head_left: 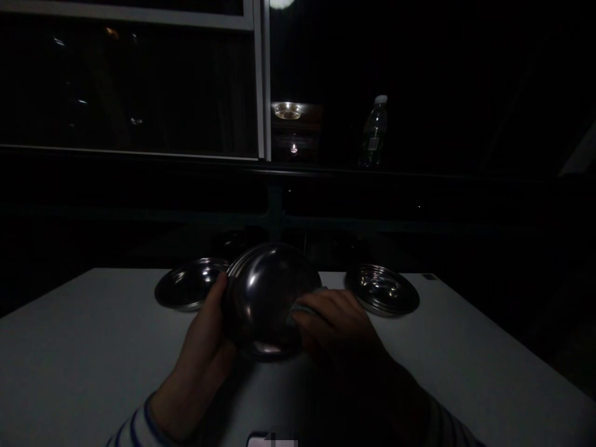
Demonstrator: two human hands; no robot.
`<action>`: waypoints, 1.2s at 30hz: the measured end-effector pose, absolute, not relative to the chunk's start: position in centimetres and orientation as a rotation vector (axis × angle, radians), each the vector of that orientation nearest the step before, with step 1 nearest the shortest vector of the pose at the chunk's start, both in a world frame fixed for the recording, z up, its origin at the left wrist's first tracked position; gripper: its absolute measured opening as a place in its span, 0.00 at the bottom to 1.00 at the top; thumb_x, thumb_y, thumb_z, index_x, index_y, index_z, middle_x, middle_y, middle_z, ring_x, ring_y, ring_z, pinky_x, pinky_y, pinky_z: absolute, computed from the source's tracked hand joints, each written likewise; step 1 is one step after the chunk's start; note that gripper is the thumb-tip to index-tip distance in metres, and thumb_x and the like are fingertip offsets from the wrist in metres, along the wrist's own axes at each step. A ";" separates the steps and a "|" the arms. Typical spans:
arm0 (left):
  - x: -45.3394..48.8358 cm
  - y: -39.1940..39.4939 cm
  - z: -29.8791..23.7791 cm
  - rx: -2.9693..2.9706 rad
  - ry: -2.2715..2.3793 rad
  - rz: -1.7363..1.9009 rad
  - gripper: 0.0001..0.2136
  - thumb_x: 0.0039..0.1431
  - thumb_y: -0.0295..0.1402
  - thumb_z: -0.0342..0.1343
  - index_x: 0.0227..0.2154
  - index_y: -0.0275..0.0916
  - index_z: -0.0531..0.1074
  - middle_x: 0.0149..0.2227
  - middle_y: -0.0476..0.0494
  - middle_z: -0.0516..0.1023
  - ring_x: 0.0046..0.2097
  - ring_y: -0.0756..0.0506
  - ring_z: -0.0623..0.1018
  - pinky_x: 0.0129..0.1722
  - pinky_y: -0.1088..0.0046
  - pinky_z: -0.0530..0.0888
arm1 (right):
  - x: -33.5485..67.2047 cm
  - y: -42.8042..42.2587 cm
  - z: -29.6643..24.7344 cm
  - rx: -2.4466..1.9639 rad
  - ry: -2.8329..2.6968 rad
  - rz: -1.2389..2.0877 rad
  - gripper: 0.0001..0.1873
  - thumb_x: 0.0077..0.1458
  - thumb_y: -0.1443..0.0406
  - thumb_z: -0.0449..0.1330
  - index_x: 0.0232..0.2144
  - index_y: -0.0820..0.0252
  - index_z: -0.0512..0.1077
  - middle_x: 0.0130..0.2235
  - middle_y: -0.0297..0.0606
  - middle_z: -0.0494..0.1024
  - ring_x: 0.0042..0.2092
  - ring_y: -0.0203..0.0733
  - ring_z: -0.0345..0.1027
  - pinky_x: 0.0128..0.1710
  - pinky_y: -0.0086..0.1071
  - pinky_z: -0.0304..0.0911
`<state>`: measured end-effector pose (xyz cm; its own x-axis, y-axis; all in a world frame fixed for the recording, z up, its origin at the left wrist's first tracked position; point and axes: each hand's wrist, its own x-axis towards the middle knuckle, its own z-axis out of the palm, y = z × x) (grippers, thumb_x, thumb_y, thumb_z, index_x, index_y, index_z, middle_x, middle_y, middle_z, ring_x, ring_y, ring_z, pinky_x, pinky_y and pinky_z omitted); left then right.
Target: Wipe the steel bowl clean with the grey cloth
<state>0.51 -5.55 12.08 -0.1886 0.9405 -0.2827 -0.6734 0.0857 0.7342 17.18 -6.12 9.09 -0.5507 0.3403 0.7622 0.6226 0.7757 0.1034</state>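
A shiny round metal bowl [267,292] is held up and tilted above the table, its rounded surface facing me. My left hand [207,347] grips its left rim, thumb on the near side and fingers behind. My right hand [333,323] is closed round a small greyish cloth [300,308] and presses it against the bowl's right side. Most of the cloth is hidden under the fingers. To the left a metal dish [190,285] lies on the table, partly behind the held bowl. Another metal dish [382,290] lies to the right, beyond my right hand.
The white table [84,347] spans the dim foreground. At its near edge shows part of a phone-like object [258,441]. Beyond stands a dark window with a pale frame [261,81], and a clear plastic bottle [375,133] with a white cap on the ledge.
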 end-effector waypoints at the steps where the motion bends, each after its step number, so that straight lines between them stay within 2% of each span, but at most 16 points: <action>1: 0.5 -5.6 12.2 0.369 0.943 1.535 0.09 0.59 0.35 0.48 0.33 0.39 0.72 0.25 0.51 0.78 0.25 0.52 0.76 0.27 0.80 0.73 | 17.2 -6.1 9.0 -0.730 -2.179 -0.474 0.09 0.56 0.67 0.50 0.37 0.62 0.69 0.42 0.39 0.73 0.39 0.41 0.62 0.36 0.36 0.53; 5: 0.8 -5.8 12.1 0.374 0.953 1.456 0.08 0.56 0.34 0.52 0.30 0.36 0.73 0.23 0.49 0.77 0.23 0.50 0.76 0.23 0.77 0.73 | 16.9 -6.1 8.7 -0.669 -2.182 -0.460 0.08 0.56 0.68 0.49 0.35 0.62 0.68 0.39 0.37 0.74 0.37 0.40 0.61 0.34 0.35 0.53; 11: 0.9 -6.0 12.3 0.354 0.984 1.538 0.09 0.58 0.34 0.50 0.33 0.37 0.73 0.26 0.48 0.79 0.25 0.50 0.77 0.26 0.76 0.74 | 17.4 -5.9 8.7 -0.748 -2.152 -0.474 0.09 0.57 0.67 0.50 0.37 0.62 0.69 0.43 0.39 0.73 0.41 0.41 0.61 0.38 0.36 0.54; 16: 1.0 -6.1 12.4 0.403 0.950 1.478 0.09 0.57 0.34 0.51 0.32 0.36 0.74 0.21 0.50 0.76 0.21 0.52 0.74 0.21 0.78 0.71 | 16.9 -6.1 8.9 -0.647 -2.185 -0.472 0.08 0.57 0.65 0.50 0.36 0.61 0.68 0.41 0.37 0.74 0.38 0.40 0.62 0.34 0.36 0.54; 21: 1.0 -6.1 12.6 0.381 0.988 1.536 0.09 0.57 0.34 0.50 0.34 0.36 0.74 0.25 0.48 0.78 0.24 0.50 0.76 0.25 0.76 0.72 | 17.4 -5.8 9.0 -0.793 -2.082 -0.525 0.09 0.56 0.68 0.50 0.37 0.63 0.69 0.41 0.41 0.73 0.41 0.42 0.62 0.37 0.36 0.55; 26: 1.0 -6.1 12.1 0.440 0.971 1.459 0.10 0.57 0.35 0.50 0.31 0.36 0.74 0.23 0.47 0.77 0.22 0.50 0.74 0.23 0.76 0.72 | 16.9 -6.1 8.8 -0.665 -2.165 -0.478 0.09 0.56 0.66 0.51 0.37 0.61 0.69 0.42 0.37 0.74 0.38 0.41 0.62 0.35 0.36 0.55; 31: 1.0 -6.1 12.1 0.443 1.015 1.493 0.08 0.57 0.34 0.51 0.32 0.38 0.74 0.26 0.47 0.79 0.26 0.49 0.77 0.25 0.76 0.73 | 17.3 -5.6 8.8 -0.806 -2.019 -0.555 0.09 0.55 0.70 0.51 0.36 0.64 0.71 0.40 0.42 0.75 0.39 0.43 0.63 0.36 0.36 0.56; 36: 1.2 -6.1 11.6 0.476 0.992 1.457 0.10 0.56 0.37 0.51 0.30 0.36 0.73 0.25 0.46 0.78 0.24 0.49 0.77 0.24 0.75 0.73 | 17.1 -5.6 8.9 -0.724 -2.075 -0.525 0.10 0.56 0.66 0.51 0.36 0.62 0.71 0.41 0.39 0.74 0.39 0.41 0.63 0.36 0.35 0.56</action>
<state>1.18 -6.05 11.62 -0.1675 0.9496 -0.2650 -0.5947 0.1170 0.7953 17.14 -5.55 8.89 -0.4680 0.3020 0.8305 0.6604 0.7440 0.1016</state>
